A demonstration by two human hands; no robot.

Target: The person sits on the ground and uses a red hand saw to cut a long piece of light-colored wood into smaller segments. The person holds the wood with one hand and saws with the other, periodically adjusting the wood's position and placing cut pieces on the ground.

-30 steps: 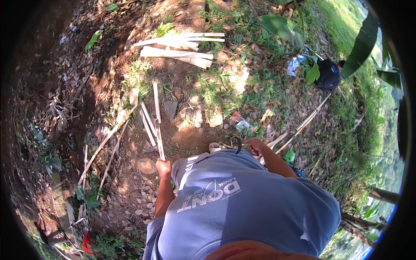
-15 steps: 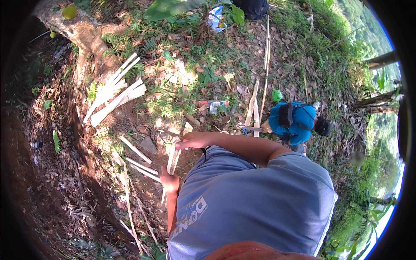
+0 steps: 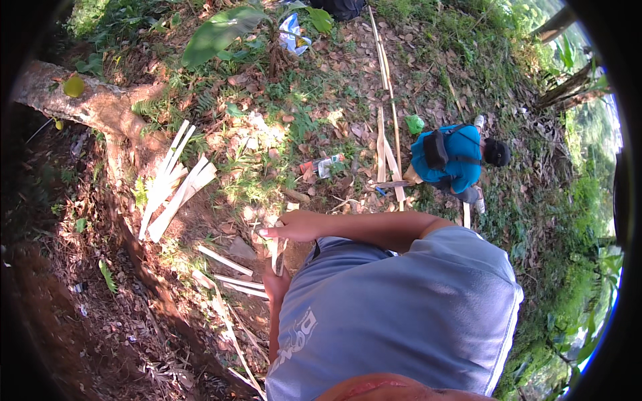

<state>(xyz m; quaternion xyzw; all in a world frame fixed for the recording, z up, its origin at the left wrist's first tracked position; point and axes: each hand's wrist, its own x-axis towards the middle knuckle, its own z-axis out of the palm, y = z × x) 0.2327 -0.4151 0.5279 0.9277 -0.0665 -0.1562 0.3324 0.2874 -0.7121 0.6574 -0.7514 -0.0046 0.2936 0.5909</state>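
In front of my trousers, my left hand [image 3: 276, 283] is closed around the lower end of a pale split strip [image 3: 278, 248], which looks like bamboo or wood. My right hand [image 3: 294, 226] grips the strip's upper end, its thumb stretched to the left. Whether the right hand also holds a tool is too small to tell. Just left of my hands, several short pale strips [image 3: 226, 260] lie on the soil. Farther left a fan of wider pale pieces [image 3: 175, 190] rests by the tree's base.
A co-worker in a blue shirt [image 3: 461, 157] bends at the right, near a long blade [image 3: 392, 184] lying across long strips [image 3: 390, 157]. A green bag [image 3: 414, 123], a bottle [image 3: 326, 166] and a tree trunk [image 3: 83, 90] are around. The ground drops into a dark bank at left.
The view has shifted, so the ground appears farther right at lower left and farther left at the top. My hands have moved slightly closer together on the strip. The co-worker's legs have shifted.
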